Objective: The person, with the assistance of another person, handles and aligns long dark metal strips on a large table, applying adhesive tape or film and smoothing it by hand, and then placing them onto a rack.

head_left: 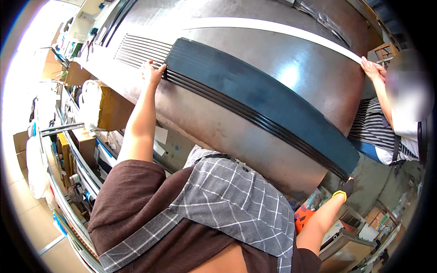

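We judge the work to be partly complete: the parts are laid out, but their ends are not all level. On the metal tabletop (214,125), the dark panel (255,88) lies lengthwise, with its right end projecting past the right edge near the near right corner. Black strips (268,125) run close together along the panel's side facing the near edge. Toward the left edge, pale-lit slats (141,50) extend beyond the panel's end; we cannot tell whether they are the same strips continuing beneath it. Our left hand (152,73) touches the slats at the panel's left end, and our right hand (347,187), dark-covered, is at the strips' right end. We cannot tell whether either grip is clamped or merely resting. Toward the far edge, a white strip (273,27) lies apart from the panel, its right end at a co-worker's hand (372,70). Levelling of the ends appears outstanding; no fastening is visible to us.
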### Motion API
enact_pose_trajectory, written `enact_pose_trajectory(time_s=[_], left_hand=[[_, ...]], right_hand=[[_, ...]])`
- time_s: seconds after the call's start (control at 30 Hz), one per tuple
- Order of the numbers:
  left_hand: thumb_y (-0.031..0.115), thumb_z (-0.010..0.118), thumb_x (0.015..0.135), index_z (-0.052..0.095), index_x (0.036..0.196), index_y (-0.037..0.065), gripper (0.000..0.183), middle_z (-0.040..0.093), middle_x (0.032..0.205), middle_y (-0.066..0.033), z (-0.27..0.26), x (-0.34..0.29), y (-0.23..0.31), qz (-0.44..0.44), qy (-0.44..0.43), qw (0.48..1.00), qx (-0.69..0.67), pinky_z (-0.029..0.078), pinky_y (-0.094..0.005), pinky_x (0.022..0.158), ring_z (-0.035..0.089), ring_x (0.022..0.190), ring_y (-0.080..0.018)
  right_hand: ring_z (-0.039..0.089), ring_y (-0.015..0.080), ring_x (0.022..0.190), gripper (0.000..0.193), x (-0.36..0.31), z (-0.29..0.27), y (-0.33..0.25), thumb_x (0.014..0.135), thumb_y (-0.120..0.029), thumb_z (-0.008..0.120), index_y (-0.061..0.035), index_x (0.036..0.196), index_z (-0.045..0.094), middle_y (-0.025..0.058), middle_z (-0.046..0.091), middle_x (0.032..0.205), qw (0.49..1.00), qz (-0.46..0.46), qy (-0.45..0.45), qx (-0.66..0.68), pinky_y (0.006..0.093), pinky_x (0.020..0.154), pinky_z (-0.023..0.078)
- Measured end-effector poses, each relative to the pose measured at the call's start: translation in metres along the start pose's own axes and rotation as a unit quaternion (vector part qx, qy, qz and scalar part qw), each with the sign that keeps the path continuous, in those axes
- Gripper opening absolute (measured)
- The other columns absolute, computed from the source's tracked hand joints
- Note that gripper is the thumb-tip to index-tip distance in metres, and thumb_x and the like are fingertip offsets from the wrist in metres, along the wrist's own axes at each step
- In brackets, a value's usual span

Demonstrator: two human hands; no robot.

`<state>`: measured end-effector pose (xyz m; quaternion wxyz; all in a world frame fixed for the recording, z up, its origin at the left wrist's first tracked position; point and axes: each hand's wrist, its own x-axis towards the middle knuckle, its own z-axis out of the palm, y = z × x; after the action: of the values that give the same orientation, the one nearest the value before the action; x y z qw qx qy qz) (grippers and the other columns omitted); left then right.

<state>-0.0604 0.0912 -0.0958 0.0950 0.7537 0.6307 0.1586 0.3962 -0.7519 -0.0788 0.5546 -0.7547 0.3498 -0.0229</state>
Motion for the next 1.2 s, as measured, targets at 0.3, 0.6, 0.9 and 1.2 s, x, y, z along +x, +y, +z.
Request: enact_pose_trajectory(time_s=[0.3, 0.6, 0.9, 1.2], left_hand=[[0.034, 0.074, 0.077, 0.058, 0.122, 0.011, 0.053, 0.05, 0.135, -0.0134, -0.001, -0.016, 0.028, 0.084, 0.079, 0.992, -0.056, 0.028, -0.048, 0.108, 0.037, 0.131, -0.0341], [0.024, 0.069, 0.082, 0.06, 0.117, 0.014, 0.038, 0.054, 0.132, -0.0093, -0.04, -0.017, 0.049, 0.276, 0.018, 0.95, -0.148, 0.02, -0.0538, 0.11, 0.034, 0.134, -0.0356], [0.016, 0.069, 0.08, 0.063, 0.111, 0.011, 0.032, 0.059, 0.124, -0.0088, -0.057, 0.007, 0.034, 0.341, -0.047, 0.91, -0.233, 0.026, -0.0481, 0.108, 0.037, 0.132, -0.0347], [0.012, 0.073, 0.075, 0.065, 0.101, 0.013, 0.027, 0.063, 0.114, -0.0042, -0.055, 0.045, 0.033, 0.393, -0.067, 0.87, -0.288, 0.031, -0.0475, 0.104, 0.047, 0.124, -0.0322]], right_hand=[[0.06, 0.0372, 0.105, 0.049, -0.179, 0.005, 0.003, 0.095, -0.041, 0.05, 0.0009, 0.117, 0.063, 0.0226, 0.063, 0.12, 0.931, -0.248, 0.109, -0.245, 0.0416, 0.091, 0.045], [0.063, 0.0237, 0.093, 0.034, -0.397, 0.068, 0.066, 0.096, -0.029, 0.053, 0.0009, 0.108, 0.065, 0.013, 0.068, 0.102, 0.947, -0.265, -0.012, -0.181, 0.0333, 0.086, 0.048], [0.063, 0.021, 0.082, 0.022, -0.528, 0.169, 0.062, 0.094, -0.016, 0.056, 0.0027, 0.098, 0.066, 0.013, 0.068, 0.09, 0.913, -0.349, -0.126, -0.169, 0.0328, 0.079, 0.049], [0.065, 0.023, 0.083, 0.018, -0.593, 0.218, 0.043, 0.092, -0.015, 0.058, -0.0011, 0.1, 0.068, 0.0131, 0.069, 0.092, 0.891, -0.38, -0.165, -0.184, 0.0331, 0.077, 0.051]])
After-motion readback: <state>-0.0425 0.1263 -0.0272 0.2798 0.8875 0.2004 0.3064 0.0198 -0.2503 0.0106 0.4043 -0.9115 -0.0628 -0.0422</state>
